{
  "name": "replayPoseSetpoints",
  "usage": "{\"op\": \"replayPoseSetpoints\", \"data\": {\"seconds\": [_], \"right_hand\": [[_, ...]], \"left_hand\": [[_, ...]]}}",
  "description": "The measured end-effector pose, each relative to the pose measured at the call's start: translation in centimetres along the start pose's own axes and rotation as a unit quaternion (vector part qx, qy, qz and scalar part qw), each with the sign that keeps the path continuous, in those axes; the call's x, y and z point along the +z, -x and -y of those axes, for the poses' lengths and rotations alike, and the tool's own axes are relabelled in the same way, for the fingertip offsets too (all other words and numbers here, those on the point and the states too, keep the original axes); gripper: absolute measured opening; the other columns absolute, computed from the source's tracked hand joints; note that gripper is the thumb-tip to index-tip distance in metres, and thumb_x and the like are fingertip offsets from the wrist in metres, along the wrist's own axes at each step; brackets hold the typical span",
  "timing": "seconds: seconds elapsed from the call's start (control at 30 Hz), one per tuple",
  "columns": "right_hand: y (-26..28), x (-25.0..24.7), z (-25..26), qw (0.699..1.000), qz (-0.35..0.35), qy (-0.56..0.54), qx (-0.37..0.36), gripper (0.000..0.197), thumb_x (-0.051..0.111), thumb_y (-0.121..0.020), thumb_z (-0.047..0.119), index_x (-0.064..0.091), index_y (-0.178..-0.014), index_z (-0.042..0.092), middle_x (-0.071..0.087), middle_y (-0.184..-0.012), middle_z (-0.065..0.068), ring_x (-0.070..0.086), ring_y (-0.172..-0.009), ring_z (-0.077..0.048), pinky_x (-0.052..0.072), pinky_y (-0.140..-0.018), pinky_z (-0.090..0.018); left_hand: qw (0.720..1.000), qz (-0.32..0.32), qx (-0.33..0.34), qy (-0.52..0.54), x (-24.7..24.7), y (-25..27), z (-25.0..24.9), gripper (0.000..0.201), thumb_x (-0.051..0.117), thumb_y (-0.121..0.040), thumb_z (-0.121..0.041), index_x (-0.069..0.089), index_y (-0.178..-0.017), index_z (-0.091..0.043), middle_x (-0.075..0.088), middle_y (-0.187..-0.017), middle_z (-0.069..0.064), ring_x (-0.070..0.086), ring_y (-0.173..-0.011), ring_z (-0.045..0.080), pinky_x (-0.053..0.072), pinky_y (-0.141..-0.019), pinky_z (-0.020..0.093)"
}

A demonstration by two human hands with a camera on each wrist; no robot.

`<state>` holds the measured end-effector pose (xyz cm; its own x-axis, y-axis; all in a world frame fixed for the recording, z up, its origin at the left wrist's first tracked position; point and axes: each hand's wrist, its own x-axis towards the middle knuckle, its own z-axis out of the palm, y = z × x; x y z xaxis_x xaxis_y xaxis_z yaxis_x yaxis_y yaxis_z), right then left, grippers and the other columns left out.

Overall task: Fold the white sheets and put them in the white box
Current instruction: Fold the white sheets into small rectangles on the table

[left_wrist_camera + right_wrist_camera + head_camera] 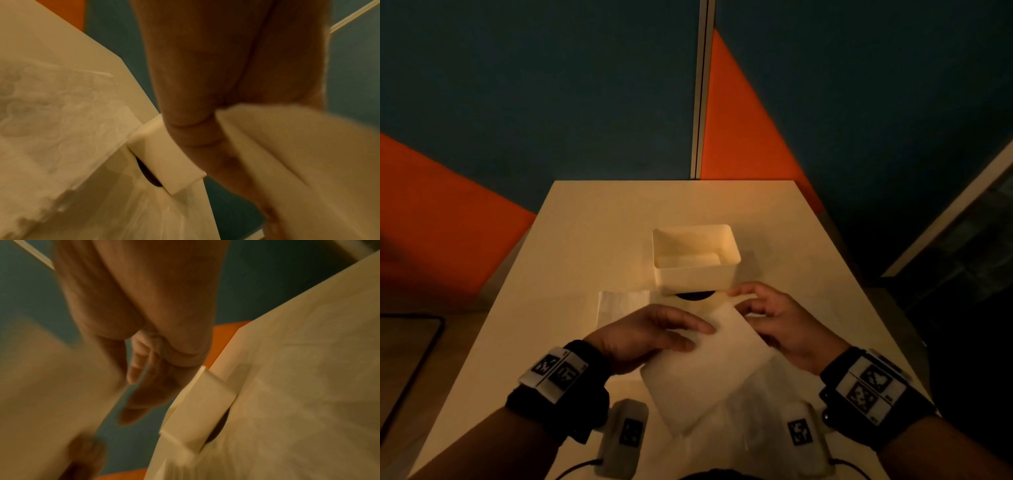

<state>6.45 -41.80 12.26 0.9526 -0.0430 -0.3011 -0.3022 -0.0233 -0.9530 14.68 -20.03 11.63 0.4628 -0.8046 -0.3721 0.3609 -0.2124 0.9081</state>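
A folded white sheet [705,373] hangs tilted just above the table's near half, held between both hands. My left hand [688,337] lies over its left upper part with fingers stretched on top; in the left wrist view the sheet [308,154] runs between fingers and thumb. My right hand [743,305] pinches the sheet's far right corner with curled fingers; the right wrist view shows the sheet [47,386] blurred. The white box [695,274] stands just beyond the hands with pale folded sheets [698,260] in its bottom. Another white sheet [623,303] lies flat to the box's left.
A dark round object [695,295] peeks out under the box's near side. Thin clear plastic [756,407] lies on the table below the held sheet. Two small marker-tagged devices [625,435] [804,435] with cables sit at the near edge. Blue and orange wall panels stand behind the table.
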Motion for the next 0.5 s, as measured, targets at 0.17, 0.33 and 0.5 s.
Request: {"op": "replayPoseSetpoints", "data": {"seconds": [0.17,0.33,0.5], "right_hand": [[-1.3,-5.5,-3.2,0.975,-0.196,0.104,0.015,0.027,0.064,-0.081,-0.005,0.061,-0.095,0.018,0.065,-0.091,-0.006,0.06,-0.084,-0.018,0.044,-0.063,-0.025],[-1.1,-9.8,-7.1,0.907,-0.199,0.363,0.078,0.028,0.068,-0.077,-0.003,0.058,-0.091,0.019,0.061,-0.097,-0.004,0.058,-0.093,-0.022,0.043,-0.075,-0.026],[-0.2,-10.5,-10.0,0.867,-0.084,0.475,0.127,0.06,0.076,-0.073,0.007,0.051,-0.126,0.02,0.045,-0.119,0.007,0.048,-0.115,-0.014,0.043,-0.095,-0.023]], "left_hand": [[0.976,-0.216,0.013,0.039,-2.6,0.9,1.1,0.028,0.056,-0.086,0.006,0.069,-0.106,-0.008,0.066,-0.114,0.005,0.062,-0.103,0.024,0.056,-0.08,0.031],[0.925,-0.378,-0.028,-0.027,-5.5,2.1,3.5,0.028,0.061,-0.085,0.002,0.065,-0.108,-0.013,0.058,-0.116,0.011,0.057,-0.103,0.029,0.047,-0.091,0.039],[0.894,-0.422,-0.049,-0.14,-5.7,2.5,5.1,0.034,0.067,-0.082,-0.003,0.064,-0.114,-0.012,0.054,-0.108,0.004,0.051,-0.093,0.021,0.041,-0.083,0.031]]}}
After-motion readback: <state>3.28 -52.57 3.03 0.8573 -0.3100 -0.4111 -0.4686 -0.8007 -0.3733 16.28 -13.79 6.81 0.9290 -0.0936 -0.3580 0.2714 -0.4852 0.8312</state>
